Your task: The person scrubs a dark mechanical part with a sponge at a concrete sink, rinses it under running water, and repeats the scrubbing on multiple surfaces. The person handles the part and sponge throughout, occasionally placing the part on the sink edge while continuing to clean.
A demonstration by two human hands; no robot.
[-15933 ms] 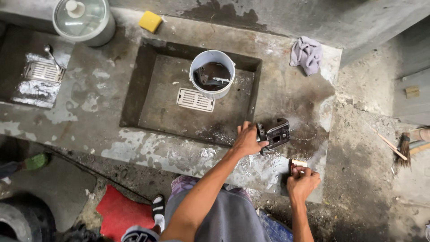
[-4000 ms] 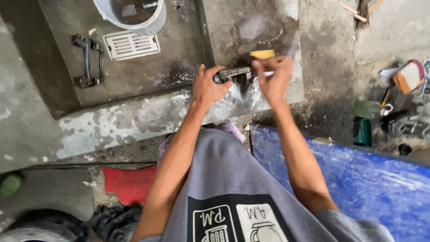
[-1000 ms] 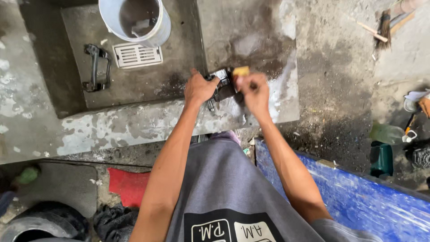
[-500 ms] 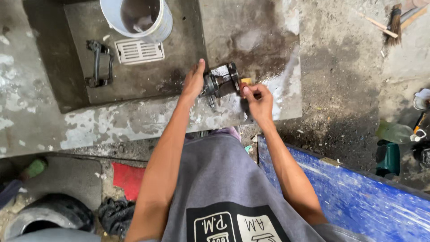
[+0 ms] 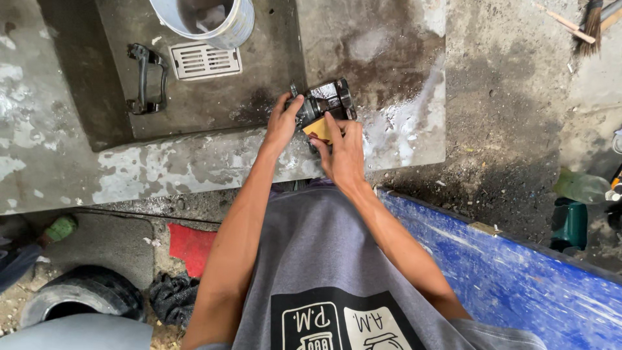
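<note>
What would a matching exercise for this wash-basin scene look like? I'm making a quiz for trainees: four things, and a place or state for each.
Things:
1 dark metal part
2 white bucket
3 drain grate
4 red cloth

Places:
A on the ground below the ledge
B flat on the basin floor
C held in both hands on the wet ledge
D at the basin's top edge

Pairs: 1-C, 2-D, 3-B, 4-A
</note>
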